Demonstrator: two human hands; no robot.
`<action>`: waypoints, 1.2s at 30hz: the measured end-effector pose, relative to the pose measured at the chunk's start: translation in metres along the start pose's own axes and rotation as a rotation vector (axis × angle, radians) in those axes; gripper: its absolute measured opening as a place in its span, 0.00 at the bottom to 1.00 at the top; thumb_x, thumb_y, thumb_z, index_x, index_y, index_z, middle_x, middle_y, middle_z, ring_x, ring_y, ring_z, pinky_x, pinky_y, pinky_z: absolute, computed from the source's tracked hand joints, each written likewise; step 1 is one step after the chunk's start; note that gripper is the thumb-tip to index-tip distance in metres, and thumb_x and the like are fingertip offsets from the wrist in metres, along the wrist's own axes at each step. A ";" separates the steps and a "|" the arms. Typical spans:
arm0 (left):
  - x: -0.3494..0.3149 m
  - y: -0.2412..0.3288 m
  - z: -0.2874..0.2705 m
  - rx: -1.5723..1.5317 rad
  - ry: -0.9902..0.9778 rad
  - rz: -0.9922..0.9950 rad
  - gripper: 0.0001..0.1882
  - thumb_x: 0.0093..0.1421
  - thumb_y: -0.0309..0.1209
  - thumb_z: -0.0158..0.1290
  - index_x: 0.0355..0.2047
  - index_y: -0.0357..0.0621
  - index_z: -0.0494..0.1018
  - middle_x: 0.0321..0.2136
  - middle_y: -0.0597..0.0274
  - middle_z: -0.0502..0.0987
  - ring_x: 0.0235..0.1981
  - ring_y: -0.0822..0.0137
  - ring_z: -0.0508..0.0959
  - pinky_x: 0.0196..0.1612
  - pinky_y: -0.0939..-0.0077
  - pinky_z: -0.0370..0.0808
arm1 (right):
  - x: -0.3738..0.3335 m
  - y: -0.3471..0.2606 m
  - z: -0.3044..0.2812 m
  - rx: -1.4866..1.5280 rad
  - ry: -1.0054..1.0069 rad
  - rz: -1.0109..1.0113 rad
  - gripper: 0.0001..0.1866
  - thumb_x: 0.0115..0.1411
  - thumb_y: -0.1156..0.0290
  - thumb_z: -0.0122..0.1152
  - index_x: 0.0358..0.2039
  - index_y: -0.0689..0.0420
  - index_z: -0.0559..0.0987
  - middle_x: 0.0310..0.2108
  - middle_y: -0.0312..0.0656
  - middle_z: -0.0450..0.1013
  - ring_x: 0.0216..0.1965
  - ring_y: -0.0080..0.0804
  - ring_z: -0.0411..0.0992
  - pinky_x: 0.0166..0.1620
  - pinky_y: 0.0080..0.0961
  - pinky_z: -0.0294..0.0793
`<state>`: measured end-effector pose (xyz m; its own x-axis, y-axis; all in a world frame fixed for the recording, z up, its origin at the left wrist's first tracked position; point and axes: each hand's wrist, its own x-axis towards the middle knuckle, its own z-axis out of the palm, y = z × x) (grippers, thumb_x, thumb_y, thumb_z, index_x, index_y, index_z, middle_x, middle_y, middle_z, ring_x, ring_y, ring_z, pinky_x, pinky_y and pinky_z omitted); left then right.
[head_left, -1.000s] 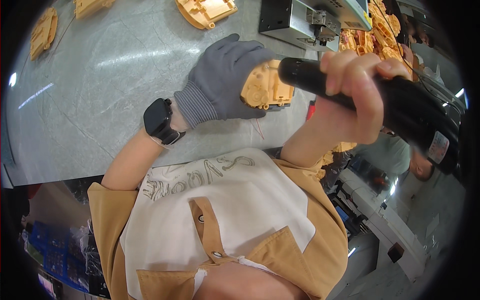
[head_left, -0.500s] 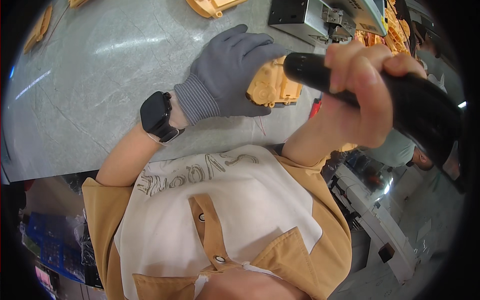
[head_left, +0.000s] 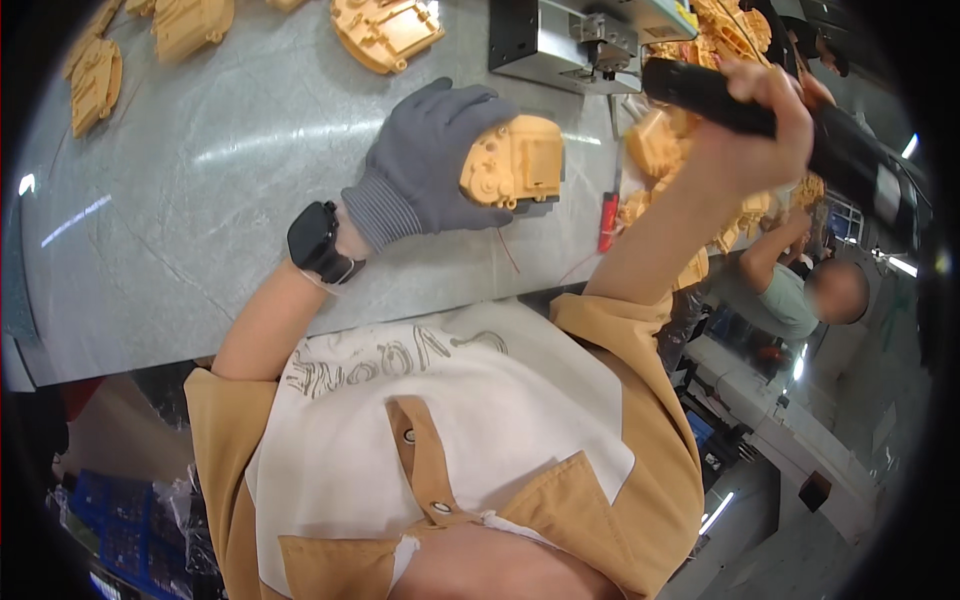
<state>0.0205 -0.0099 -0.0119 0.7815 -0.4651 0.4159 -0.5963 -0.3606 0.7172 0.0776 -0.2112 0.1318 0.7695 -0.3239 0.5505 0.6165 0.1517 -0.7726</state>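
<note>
My left hand (head_left: pixel 430 155), in a grey knitted glove, is closed round the left side of a yellow-orange plastic housing (head_left: pixel 525 160) on the table. The housing has round bosses and a boxy raised part; a dark piece shows beneath its edge, and a thin red wire (head_left: pixel 509 252) lies just below. My bare right hand (head_left: pixel 775 125) grips a black cylindrical electric screwdriver (head_left: pixel 700 95), its fingers wrapped round the body. The tool's front end is raised beside the mechanism of a metal box (head_left: pixel 545 50), apart from the housing. Its bit cannot be made out here.
More yellow-orange housings (head_left: pixel 385 30) lie along the far side of the grey table (head_left: pixel 250 220). A heap of yellow parts (head_left: pixel 660 140) stands at the right, near a small red object (head_left: pixel 607 222). Beyond it, another person (head_left: pixel 790 285) sits at the right.
The screwdriver has lifted off the housing and swung up and away toward the metal box. My left hand still holds the housing. The view has shifted, showing more housings at the far side.
</note>
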 end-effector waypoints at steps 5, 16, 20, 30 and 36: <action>0.005 0.003 -0.004 -0.038 -0.026 -0.015 0.43 0.32 0.44 0.67 0.50 0.47 0.62 0.47 0.55 0.68 0.48 0.51 0.69 0.51 0.61 0.65 | 0.010 0.030 0.005 -0.218 -0.021 -0.002 0.16 0.42 0.87 0.52 0.35 0.62 0.66 0.17 0.41 0.65 0.16 0.31 0.64 0.29 0.33 0.71; -0.001 0.000 0.000 0.001 -0.021 -0.026 0.44 0.32 0.43 0.67 0.50 0.47 0.62 0.47 0.56 0.68 0.48 0.52 0.68 0.52 0.60 0.64 | -0.097 -0.049 0.034 -0.058 -0.319 0.178 0.17 0.45 0.77 0.48 0.38 0.58 0.63 0.15 0.37 0.60 0.13 0.28 0.59 0.26 0.31 0.63; 0.000 -0.001 -0.001 -0.023 -0.020 -0.019 0.43 0.32 0.43 0.67 0.51 0.47 0.62 0.47 0.56 0.68 0.48 0.52 0.68 0.52 0.60 0.64 | -0.109 -0.043 0.039 0.049 -0.215 0.193 0.20 0.46 0.82 0.54 0.39 0.59 0.59 0.16 0.40 0.63 0.14 0.29 0.62 0.23 0.29 0.65; -0.003 -0.001 0.002 0.016 -0.014 -0.052 0.43 0.33 0.42 0.66 0.51 0.50 0.63 0.48 0.57 0.67 0.49 0.52 0.68 0.56 0.58 0.62 | -0.105 -0.042 0.029 0.031 -0.386 0.225 0.19 0.45 0.78 0.49 0.40 0.57 0.62 0.16 0.38 0.62 0.14 0.28 0.60 0.26 0.31 0.62; -0.002 -0.002 0.003 0.013 -0.017 -0.047 0.44 0.31 0.42 0.67 0.52 0.50 0.63 0.49 0.56 0.67 0.49 0.51 0.67 0.55 0.58 0.62 | -0.108 -0.036 0.035 0.027 -0.331 0.255 0.18 0.46 0.80 0.50 0.39 0.57 0.60 0.16 0.39 0.62 0.14 0.28 0.61 0.26 0.32 0.64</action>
<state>0.0191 -0.0102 -0.0156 0.8056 -0.4609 0.3722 -0.5613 -0.3929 0.7284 -0.0213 -0.1495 0.1111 0.9073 0.0440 0.4182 0.4004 0.2137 -0.8911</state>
